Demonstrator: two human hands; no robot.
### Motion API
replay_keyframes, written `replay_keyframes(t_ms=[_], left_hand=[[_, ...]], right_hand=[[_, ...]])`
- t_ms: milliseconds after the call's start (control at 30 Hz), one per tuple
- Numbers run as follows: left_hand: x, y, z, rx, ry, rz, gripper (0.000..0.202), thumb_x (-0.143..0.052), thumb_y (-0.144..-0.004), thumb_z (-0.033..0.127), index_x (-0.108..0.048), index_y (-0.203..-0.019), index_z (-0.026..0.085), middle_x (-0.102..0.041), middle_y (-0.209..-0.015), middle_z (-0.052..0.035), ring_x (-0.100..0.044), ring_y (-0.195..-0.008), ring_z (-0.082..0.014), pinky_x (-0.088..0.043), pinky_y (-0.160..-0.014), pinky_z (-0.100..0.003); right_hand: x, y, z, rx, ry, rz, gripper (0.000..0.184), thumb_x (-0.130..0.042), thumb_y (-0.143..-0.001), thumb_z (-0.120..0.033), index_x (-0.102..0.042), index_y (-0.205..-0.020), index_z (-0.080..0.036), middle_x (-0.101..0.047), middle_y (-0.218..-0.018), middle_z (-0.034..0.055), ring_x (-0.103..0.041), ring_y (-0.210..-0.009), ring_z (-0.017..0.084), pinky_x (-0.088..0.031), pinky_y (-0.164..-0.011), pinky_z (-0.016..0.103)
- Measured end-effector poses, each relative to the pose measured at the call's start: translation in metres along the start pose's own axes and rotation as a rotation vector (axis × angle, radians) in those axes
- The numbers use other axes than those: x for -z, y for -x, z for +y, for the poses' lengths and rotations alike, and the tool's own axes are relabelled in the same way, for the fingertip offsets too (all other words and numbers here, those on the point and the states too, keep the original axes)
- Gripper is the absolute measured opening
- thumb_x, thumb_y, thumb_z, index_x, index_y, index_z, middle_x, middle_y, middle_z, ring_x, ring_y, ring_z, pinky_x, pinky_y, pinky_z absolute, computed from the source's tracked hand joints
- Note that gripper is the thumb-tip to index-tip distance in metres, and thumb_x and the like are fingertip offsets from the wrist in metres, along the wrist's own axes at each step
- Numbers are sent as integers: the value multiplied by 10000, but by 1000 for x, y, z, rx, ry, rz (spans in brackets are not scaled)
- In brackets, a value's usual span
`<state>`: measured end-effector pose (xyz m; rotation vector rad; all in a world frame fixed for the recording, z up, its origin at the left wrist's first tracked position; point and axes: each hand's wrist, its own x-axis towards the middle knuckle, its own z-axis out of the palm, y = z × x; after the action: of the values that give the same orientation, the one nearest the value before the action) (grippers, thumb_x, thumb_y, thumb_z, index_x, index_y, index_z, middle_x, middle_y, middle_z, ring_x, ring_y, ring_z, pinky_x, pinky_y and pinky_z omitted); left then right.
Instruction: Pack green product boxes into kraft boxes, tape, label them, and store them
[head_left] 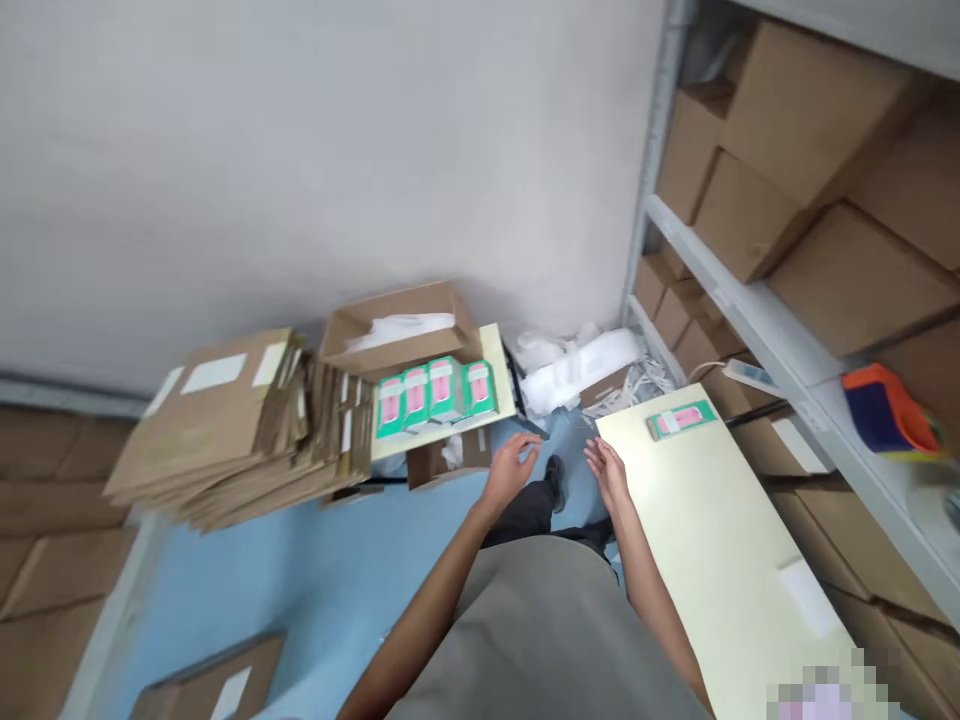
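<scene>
My left hand (514,468) hangs in the air with its fingers loosely bent and nothing in it. It is nearest to the small table that bears a row of green-and-pink boxes (441,390). My right hand (609,468), also holding nothing, has its fingers stretched out beside the corner of the pale yellow table (720,520). A single green-and-pink box (681,420) lies flat on that table, apart from the hand.
Flattened cardboard boxes (217,400) are stacked at left. An open carton (397,320) with white material stands behind the green boxes. White foam wrap (581,370) lies by the wall. Shelves (750,290) full of cartons line the right; another carton (214,685) rests on the blue floor.
</scene>
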<state>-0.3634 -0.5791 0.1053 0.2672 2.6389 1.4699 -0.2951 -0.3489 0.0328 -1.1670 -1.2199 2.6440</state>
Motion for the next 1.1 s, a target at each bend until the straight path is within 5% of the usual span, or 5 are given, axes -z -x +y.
replay_keyframes(t_ms=[233,533,733,933,1100], left_hand=[[108,9,-62,130,217,337,269,-716,-918,480,-832,-978,245,-865,-1159,-134,-835,-1103,-320,-669,-1078,-508],[265,14,-171,230,424,534,356,-773,-898,576,-818,-990,235,-867,-1098,-119,-832,-1069,-297,-648,-1068,-466],[374,48,-232,485,504,723,457,-774,-899,661,-808,-948,208,-858,-965,-108,-818,-905,-272,-668,-891,-392],[439,64,-266,812,648,835,575,-716,-950,735,-801,-924,166,-859,-950,-144,-779,-685,-239,-606,-603,-326],[469,58,-273,940,591,925,568,-694,-954,711,-772,-824,164,-831,-844,-140,-753,-611,-219,-523,-508,-274]], right_hand=[[-108,23,33,-43,207,-219,551,-968,-711,-567,-823,-1132,-242,-893,-1197,105,-853,-1077,266,-641,-902,345],[-319,41,120,44,466,-383,565,-950,-748,-631,-831,-1147,-249,-887,-1196,104,-834,-1049,260,-616,-943,376],[-427,67,187,18,692,-582,523,-912,-824,-661,-826,-1161,-271,-881,-1199,97,-826,-1061,284,-613,-994,427],[-515,77,263,-50,830,-871,516,-927,-794,-696,-808,-1086,-286,-885,-1099,80,-824,-1013,280,-635,-986,447],[-554,75,296,-44,878,-876,418,-910,-827,-626,-792,-1028,-279,-883,-1050,73,-819,-973,265,-642,-1010,451]])
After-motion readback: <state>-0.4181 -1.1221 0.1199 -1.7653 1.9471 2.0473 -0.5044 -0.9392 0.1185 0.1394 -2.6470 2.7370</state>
